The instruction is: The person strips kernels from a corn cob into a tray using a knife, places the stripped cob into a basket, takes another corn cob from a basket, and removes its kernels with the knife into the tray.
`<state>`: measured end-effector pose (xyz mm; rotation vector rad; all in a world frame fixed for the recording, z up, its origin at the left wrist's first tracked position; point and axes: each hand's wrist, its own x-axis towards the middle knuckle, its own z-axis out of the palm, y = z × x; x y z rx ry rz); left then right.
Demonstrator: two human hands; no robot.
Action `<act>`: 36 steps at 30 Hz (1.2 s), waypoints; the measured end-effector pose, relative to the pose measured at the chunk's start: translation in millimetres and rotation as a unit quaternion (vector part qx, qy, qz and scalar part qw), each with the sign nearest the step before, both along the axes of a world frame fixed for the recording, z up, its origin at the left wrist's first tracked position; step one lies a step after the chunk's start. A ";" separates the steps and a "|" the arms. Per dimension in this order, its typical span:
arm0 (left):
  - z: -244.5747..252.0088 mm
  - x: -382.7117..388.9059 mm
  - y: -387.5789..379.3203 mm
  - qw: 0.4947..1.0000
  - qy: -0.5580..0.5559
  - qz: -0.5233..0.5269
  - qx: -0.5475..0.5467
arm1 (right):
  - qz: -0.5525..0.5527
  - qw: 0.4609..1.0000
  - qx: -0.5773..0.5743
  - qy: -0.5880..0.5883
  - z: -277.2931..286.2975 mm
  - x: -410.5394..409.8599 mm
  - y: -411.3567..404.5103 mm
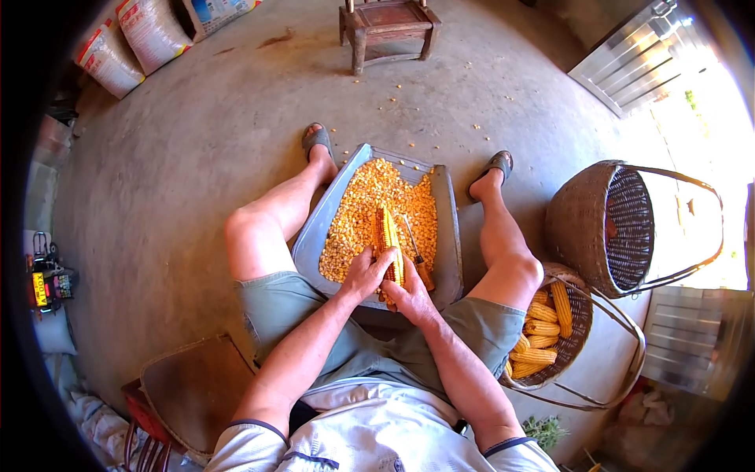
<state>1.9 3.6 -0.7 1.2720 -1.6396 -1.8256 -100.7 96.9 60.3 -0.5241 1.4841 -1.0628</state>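
Note:
My left hand (367,272) and my right hand (411,295) both grip one ear of corn (387,236), held lengthwise above a grey-blue tray (318,233) between my legs. Rows on the ear's left side look darker, with kernels gone; bright yellow kernels stand on its right side. Loose corn kernels (354,218) cover much of the tray. Just right of the ear, a thin metal-shafted tool (411,236) lies on the kernels. Near my right hand, partly hidden, is an orange-brown piece (424,276), perhaps the tool's handle or a cob. The palms and lower end of the ear are partly hidden.
A wicker basket (581,354) with several ears of corn (542,327) stands by my right knee, touching a larger, tilted wicker basket (575,224). A wooden chair (395,26) stands ahead. Filled sacks (150,35) are at upper left, a brown-topped seat (194,383) at lower left. Kernels dot the floor.

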 end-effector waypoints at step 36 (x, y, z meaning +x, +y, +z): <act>2.7 -9.4 -9.2 0.990 -0.047 0.098 -0.086 | 0.018 0.998 -0.057 0.004 -20.1 9.5 5.7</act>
